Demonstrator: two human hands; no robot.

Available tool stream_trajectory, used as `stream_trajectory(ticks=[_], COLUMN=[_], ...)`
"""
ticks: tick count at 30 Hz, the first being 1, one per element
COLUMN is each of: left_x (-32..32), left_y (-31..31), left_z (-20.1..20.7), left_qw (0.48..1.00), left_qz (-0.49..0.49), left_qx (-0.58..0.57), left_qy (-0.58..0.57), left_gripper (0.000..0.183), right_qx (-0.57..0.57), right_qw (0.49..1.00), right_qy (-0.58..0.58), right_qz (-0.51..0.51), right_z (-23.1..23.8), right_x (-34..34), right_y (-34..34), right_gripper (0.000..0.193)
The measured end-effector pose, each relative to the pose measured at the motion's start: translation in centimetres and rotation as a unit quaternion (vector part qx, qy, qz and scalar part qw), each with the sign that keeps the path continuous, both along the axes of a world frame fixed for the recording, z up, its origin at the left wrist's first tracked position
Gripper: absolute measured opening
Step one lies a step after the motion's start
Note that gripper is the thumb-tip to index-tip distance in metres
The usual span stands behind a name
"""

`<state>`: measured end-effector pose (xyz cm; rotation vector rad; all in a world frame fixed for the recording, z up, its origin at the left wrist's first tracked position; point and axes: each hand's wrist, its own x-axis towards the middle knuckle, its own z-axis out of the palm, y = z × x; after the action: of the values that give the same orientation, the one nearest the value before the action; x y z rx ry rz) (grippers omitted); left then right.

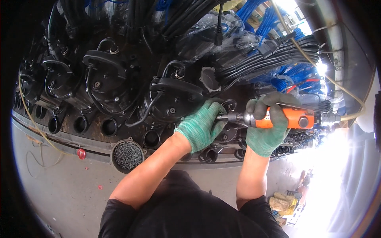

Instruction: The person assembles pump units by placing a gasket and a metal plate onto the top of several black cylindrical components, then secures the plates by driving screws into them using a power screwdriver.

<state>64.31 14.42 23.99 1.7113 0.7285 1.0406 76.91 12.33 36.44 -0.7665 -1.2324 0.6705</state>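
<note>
My right hand (pixel 268 133), in a green glove with dark grey fingers, is wrapped round an orange pneumatic screwdriver (pixel 295 118). The tool lies nearly level, its bit pointing left toward my other hand. My left hand (pixel 200 127), gloved alike, has its thumb and fingers closed in at the bit's tip; whatever they pinch is too small to make out. Just left of that hand stands a black pump-like unit (pixel 171 104) with a curved handle and a cable on top. A round pot of screws (pixel 127 154) sits at the bench's near edge.
More black units (pixel 105 77) line the bench to the left, round outlets (pixel 108 127) facing me. Bundled black cables (pixel 274 59) and blue cables (pixel 287 77) lie behind. A beige air hose (pixel 351 117) runs from the screwdriver up the right side.
</note>
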Motion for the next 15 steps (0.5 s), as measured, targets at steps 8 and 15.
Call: stream_trajectory(ticks=[8,15], left_x=[0.0,0.1], left_y=[0.1,0.0], left_z=[-0.3,-0.5], left_qw=[1.000,0.999], left_qz=[-0.004,-0.009], left_qx=[0.004,-0.006], left_qy=[-0.023,-0.038], left_gripper=[0.029,0.029], right_qx=[0.022,0.055], right_qw=[0.994,0.990], right_qy=[-0.106,-0.122], right_qz=[0.018,0.048], right_z=[1.1,1.4], right_x=[-1.2,-1.1], right_y=[0.1,0.4], right_gripper=[0.020,0.021])
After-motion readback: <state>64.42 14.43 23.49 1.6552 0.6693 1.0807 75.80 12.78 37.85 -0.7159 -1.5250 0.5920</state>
